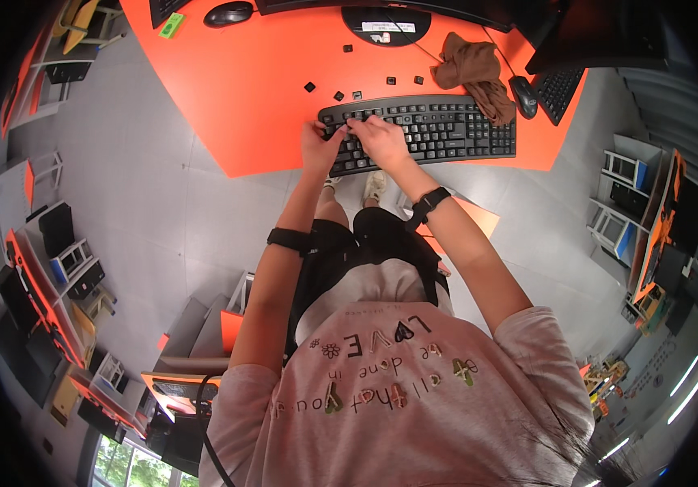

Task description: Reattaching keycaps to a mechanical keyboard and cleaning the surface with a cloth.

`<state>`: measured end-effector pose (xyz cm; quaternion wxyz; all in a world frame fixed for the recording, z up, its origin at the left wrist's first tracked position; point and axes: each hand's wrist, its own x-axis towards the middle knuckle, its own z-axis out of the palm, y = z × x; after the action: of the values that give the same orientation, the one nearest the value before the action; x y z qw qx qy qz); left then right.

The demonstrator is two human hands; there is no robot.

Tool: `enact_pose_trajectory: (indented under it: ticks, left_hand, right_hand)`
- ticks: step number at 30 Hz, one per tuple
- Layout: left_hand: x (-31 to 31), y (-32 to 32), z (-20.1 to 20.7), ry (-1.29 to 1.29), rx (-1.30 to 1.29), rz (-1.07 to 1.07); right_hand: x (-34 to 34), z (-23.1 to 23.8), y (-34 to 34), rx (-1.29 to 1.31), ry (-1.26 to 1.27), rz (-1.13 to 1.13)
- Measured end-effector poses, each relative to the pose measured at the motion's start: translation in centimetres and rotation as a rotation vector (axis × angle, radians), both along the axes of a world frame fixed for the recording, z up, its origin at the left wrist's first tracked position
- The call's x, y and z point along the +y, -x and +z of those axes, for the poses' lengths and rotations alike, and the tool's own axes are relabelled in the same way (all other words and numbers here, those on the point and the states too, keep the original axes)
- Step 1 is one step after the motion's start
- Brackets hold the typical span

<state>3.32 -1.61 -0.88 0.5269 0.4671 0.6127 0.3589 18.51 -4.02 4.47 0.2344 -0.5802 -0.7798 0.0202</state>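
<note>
So the orange desk (268, 89) takes up the whole top of the view, and everything else sits on it. Biggest thing on it is the black keyboard (438, 130), lying along the desk's near edge, and I'll place the rest off that.

Behind the keyboard's right end there's a crumpled brown cloth (472, 71), its lower corner hanging down onto the keyboard's top right keys. Just right of the cloth is a black mouse (524, 96), and past that, a second black keyboard (560, 91) at the desk's right corner. Straight behind the main keyboard's middle is a round black monitor base (385, 26). Another black mouse (228, 13) sits well off to the far left behind it.

Both hands are on the keyboard's left end. Left hand (320, 144) is at the very left edge, fingers curled down onto the keys there. Right hand (379, 138) is just beside it, fingers bent and pinching at something on the upper left rows; can't tell if it's actually gripping anything.

Smallest stuff: a few loose black keycaps (310, 86) scattered on the desk just behind the keyboard.
</note>
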Motion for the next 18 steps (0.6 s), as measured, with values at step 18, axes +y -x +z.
enact_pose_trajectory:
  ticks: [18]
  left_hand:
    - [0.0,-0.4,-2.2,-0.134,0.226,0.089]
  right_hand:
    - [-2.5,2.0,2.0,-0.516,0.031,0.064]
